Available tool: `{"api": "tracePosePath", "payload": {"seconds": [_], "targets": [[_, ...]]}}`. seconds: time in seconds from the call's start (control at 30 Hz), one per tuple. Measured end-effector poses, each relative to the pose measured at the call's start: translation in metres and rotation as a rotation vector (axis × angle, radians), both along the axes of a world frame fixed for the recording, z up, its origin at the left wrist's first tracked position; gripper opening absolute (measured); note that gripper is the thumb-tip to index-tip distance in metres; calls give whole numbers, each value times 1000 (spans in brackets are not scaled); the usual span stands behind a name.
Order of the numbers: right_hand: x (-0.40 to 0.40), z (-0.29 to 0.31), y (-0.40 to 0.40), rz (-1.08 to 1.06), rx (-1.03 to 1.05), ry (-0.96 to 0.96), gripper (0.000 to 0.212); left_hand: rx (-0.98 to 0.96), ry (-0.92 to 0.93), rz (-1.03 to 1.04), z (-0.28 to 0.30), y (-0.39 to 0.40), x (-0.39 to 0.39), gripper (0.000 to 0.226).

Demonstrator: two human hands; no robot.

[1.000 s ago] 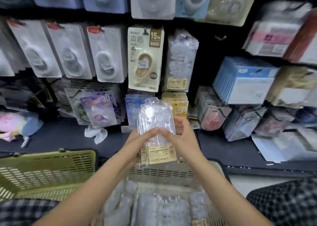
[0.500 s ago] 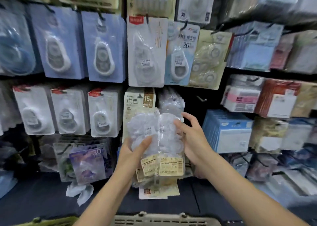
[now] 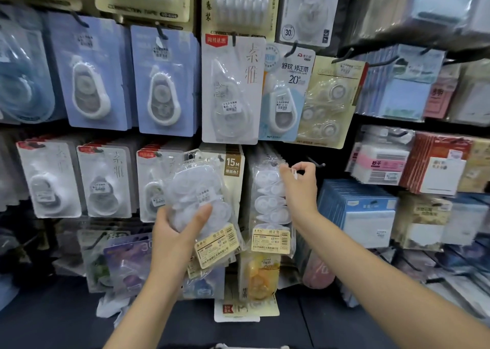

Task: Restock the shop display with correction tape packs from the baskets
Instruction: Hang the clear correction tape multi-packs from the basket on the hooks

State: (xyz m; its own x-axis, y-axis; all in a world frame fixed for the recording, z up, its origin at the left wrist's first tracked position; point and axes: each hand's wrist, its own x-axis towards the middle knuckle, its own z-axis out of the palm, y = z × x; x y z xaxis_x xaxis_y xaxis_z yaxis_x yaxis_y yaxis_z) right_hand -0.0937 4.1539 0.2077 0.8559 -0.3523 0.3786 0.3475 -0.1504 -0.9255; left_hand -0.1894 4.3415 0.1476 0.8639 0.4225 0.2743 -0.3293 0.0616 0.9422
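My left hand (image 3: 180,232) grips a bundle of clear correction tape packs (image 3: 201,200) with yellow labels, held up in front of the display wall. My right hand (image 3: 301,187) pinches the top corner of a clear correction tape pack (image 3: 269,202) that hangs at a hook (image 3: 315,161) in the middle row. That pack shows several white tape units and a yellow barcode label at its bottom. The baskets are almost out of sight; only a sliver of a rim (image 3: 249,346) shows at the bottom edge.
The display wall is crowded with hanging packs: blue cards (image 3: 164,83) upper left, white cards (image 3: 106,184) to the left, a beige 15M pack (image 3: 233,168) behind the bundle, blue boxes (image 3: 358,210) to the right. A dark shelf (image 3: 66,319) runs below.
The view rose from the baskets to the wall. Both hands lifted the packs; my right hand now pinches one pack off to the right at the hook, and my left keeps the rest.
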Motion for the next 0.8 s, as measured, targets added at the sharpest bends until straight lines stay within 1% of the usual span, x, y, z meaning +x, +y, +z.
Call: {"api": "tracePosePath", "payload": {"seconds": [0.07, 0.2, 0.3, 0.4, 0.5, 0.53, 0.67, 0.73, 0.77, 0.8], "targets": [[3, 1, 1, -19, -19, -18, 21, 6, -4, -9, 0, -1, 0, 79], [7, -1, 0, -26, -15, -39, 21, 20, 4, -7, 0, -5, -2, 81], [11, -2, 0, -29, -15, -57, 21, 13, -2, -23, 2, -9, -2, 66], [19, -5, 1, -64, -99, -29, 25, -3, 10, -37, -1, -10, 2, 79], [25, -7, -1, -112, -183, -1, 32, -12, 11, -56, -2, -12, 2, 78], [26, -7, -2, -119, -207, 3, 34, -13, 11, -69, -1, -14, 2, 77], [19, -4, 1, -137, -234, 33, 33, -1, 13, -103, 4, -23, 1, 55], [5, -4, 4, -197, -271, -24, 30, 33, 30, -132, 5, -30, 1, 51], [-4, -3, 5, -191, -271, -82, 26, 47, 36, -154, 5, -34, 0, 54], [-15, -2, 5, -135, -250, -143, 22, 59, 43, -176, 5, -39, -1, 60]]}}
